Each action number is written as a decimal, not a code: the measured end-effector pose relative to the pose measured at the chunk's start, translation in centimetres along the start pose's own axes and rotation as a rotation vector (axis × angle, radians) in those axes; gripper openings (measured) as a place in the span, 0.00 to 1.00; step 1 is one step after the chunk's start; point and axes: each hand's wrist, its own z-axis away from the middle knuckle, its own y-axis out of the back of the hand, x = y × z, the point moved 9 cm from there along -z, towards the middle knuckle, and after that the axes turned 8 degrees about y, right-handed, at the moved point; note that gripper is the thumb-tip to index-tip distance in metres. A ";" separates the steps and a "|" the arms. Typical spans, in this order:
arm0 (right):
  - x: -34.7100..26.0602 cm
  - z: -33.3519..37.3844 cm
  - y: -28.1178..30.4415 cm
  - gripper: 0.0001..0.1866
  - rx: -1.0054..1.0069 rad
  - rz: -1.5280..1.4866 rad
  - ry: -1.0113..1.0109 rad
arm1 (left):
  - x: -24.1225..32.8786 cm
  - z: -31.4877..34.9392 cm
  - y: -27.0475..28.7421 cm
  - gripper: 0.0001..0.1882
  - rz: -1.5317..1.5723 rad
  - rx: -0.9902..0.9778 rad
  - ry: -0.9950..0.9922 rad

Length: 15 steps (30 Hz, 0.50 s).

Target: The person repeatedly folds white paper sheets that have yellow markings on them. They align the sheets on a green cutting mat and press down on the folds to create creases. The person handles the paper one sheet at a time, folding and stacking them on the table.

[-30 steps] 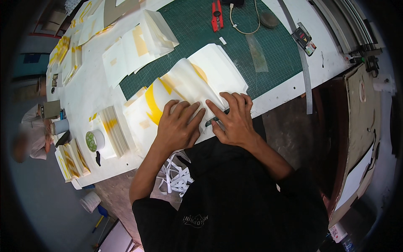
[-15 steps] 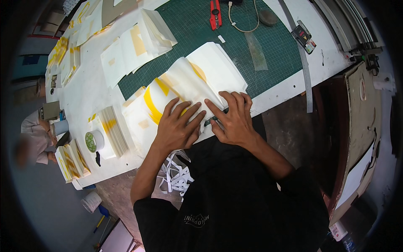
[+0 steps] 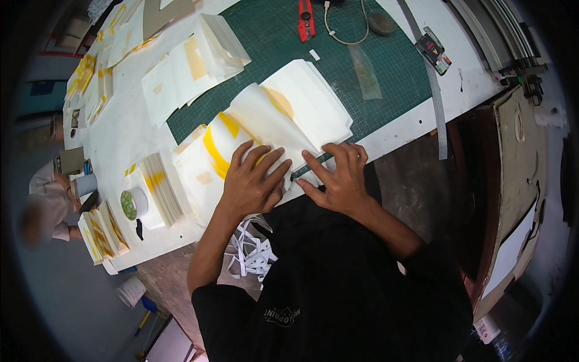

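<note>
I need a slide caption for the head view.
Left hand and right hand on yellow-marked white sheets, partly over a green cutting mat.

hands (image 3: 250, 182) (image 3: 341, 182): 2 | beyond hands: green cutting mat (image 3: 271, 45) 1, red utility knife (image 3: 306, 23) 1, cable (image 3: 350, 43) 1 | right of hands: metal straightedge (image 3: 441, 117) 1

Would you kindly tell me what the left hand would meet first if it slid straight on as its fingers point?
The left hand would probably first meet the white, upward-curving paper sheet just ahead of it; whether any gap remains between them is hard to judge.
</note>
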 end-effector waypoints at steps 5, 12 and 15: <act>-0.2 0.1 -0.4 0.30 -0.016 0.004 -0.026 | 0.0 -0.1 0.3 0.24 0.007 0.004 0.006; 0.2 1.0 0.0 0.31 0.011 0.007 -0.028 | 0.2 -0.3 0.1 0.24 -0.006 0.005 0.008; 0.4 1.1 -0.1 0.31 0.010 0.020 -0.033 | 0.2 -0.4 -0.1 0.25 -0.009 -0.004 0.008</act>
